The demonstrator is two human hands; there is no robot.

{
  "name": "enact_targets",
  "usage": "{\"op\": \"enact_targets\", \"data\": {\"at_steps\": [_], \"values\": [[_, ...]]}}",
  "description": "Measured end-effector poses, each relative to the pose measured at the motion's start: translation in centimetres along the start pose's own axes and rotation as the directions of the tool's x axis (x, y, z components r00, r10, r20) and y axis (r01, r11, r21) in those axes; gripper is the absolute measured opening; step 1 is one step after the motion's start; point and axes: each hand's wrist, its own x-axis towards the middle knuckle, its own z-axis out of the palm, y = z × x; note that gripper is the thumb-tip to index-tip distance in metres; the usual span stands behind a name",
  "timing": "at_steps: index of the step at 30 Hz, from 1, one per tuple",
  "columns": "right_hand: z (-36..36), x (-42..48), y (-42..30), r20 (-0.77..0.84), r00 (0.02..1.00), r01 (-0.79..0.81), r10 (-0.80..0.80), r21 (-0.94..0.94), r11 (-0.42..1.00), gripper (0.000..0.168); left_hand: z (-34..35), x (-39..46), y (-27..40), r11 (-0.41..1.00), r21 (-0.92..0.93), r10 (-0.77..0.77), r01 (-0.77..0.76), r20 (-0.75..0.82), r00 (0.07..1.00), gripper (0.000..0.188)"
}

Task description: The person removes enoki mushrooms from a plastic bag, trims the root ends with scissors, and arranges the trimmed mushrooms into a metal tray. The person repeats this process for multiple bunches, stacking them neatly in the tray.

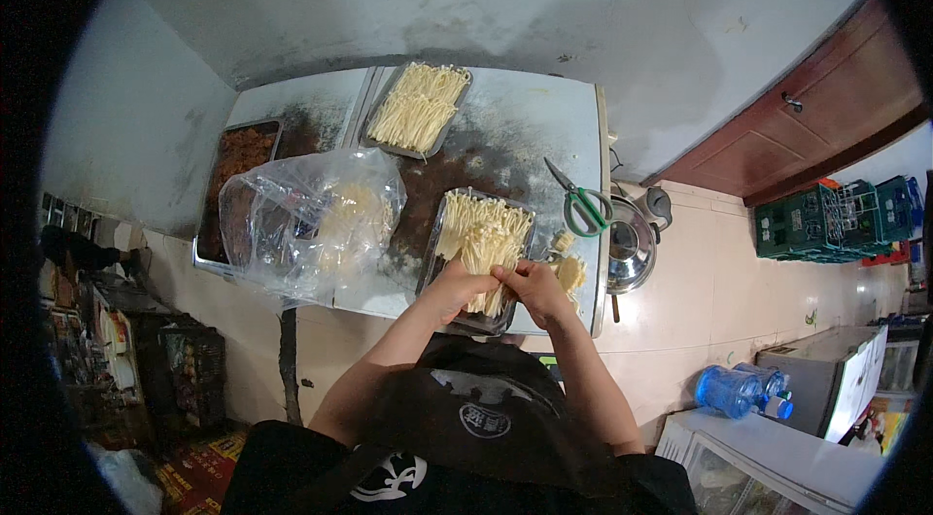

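Observation:
Between my left hand and my right hand is a bunch of enoki mushrooms, gripped from both sides. It is just above a metal tray, whose far half holds a layer of enoki. Cut enoki root ends lie on the table beside my right hand. Farther right rest green-handled scissors, blades spread a little. Left of the tray sits a clear plastic bag with more enoki inside.
A second tray full of enoki stands at the table's back. At the left is a metal pan of reddish-brown food. A lidded pot and a kettle stand beyond the table's right edge.

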Motion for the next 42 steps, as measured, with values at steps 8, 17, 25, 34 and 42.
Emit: {"op": "enact_targets", "data": {"at_steps": [8,17,25,34,42], "values": [[-0.8,1.0,0.2,-0.177,0.984,0.02,0.004,0.137,0.99,0.022,-5.2,2.6,-1.8,0.99,-0.13,0.042,-0.048,-0.049,0.998,0.034],[-3.2,1.6,-3.8,-0.298,0.951,-0.023,-0.075,-0.312,0.95,0.032,-10.1,-0.7,0.1,0.885,-0.441,0.14,-0.15,-0.056,0.989,0.024],[-1.0,6.0,-0.1,-0.415,0.83,-0.035,-0.374,-0.707,0.706,0.029,-11.2,-2.5,0.0,0.901,-0.428,0.081,-0.069,0.008,0.997,0.034],[1.5,2.4,1.1,-0.238,0.689,0.204,-0.684,-0.842,0.499,0.015,-11.3,-3.3,-0.3,0.878,-0.477,0.082,-0.044,0.059,0.995,0.032],[1.5,3.7,4.5,-0.23,0.694,0.181,-0.683,-0.862,0.474,0.016,-10.9,-3.8,0.4,0.888,-0.46,0.086,-0.024,0.115,0.99,0.027]]}}
